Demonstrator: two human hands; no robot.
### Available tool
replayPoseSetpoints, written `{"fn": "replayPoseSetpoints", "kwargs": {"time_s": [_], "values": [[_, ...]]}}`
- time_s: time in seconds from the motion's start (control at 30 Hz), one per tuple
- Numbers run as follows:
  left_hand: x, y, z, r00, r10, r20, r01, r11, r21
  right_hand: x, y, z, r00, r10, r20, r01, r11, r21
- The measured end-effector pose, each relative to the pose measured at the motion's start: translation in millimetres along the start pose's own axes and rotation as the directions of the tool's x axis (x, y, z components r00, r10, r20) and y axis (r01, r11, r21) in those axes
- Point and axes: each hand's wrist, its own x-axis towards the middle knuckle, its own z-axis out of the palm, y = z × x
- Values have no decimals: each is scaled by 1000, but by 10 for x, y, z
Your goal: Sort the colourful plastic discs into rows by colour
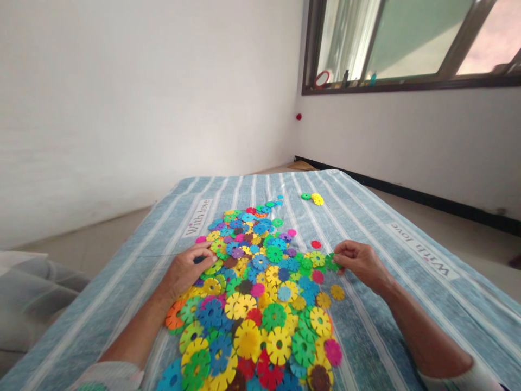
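A large heap of colourful notched plastic discs, flower-like with slots around their rims, covers the middle of the table. My left hand rests at the heap's left edge. Its thumb and fingers curl toward each other, with a dark blue patch showing in the loop between them. A yellow-green disc lies right by the thumb tip; whether anything is pinched there is hard to see. On the right side of the heap, my right hand pinches a green disc between thumb and fingertips. Close to it lies a yellow-green disc.
A blue-and-white striped cloth covers the table. Toward the far end lie a separate green disc and yellow discs. A red disc sits just beyond my right fingers. White walls and a window stand behind.
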Motion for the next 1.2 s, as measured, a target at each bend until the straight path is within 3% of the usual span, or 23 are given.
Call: {"fn": "replayPoseSetpoints", "kwargs": {"time_s": [0.13,0.33,0.5,0.57,0.67,0.73,0.8,1.0,1.2], "values": [[1,-11,-5,1000,19,-2,-19,1000,10,-1,35,39,999,5,-44,-5,1000,-5],[-6,-5,-11,1000,10,5,-10,1000,18,-13,44,80,1000,7,-12,-7,1000,-20],[-11,-1,-14,1000,11,6,-11,1000,7,-27,-17,-60,1000,-8,-18,3,972,-237],[-13,4,-17,1000,12,3,-12,1000,7,-44,-50,-167,998,-22,-56,-3,909,-416],[-18,19,-23,1000,16,-6,-16,1000,7,-75,-99,-288,992,-50,-114,-46,703,-710],[-21,27,-28,1000,21,-6,-21,1000,10,-91,-126,-290,992,-38,-124,-82,559,-825],[-20,24,-32,1000,24,-6,-24,1000,14,-99,-144,-226,995,-15,-95,-76,482,-873],[0,-27,-32,999,46,-3,-46,999,19,-78,-154,-32,999,42,-28,-46,549,-834],[11,15,-28,1000,14,0,-14,1000,23,-80,-132,-259,997,44,-59,-74,607,-791]]}}
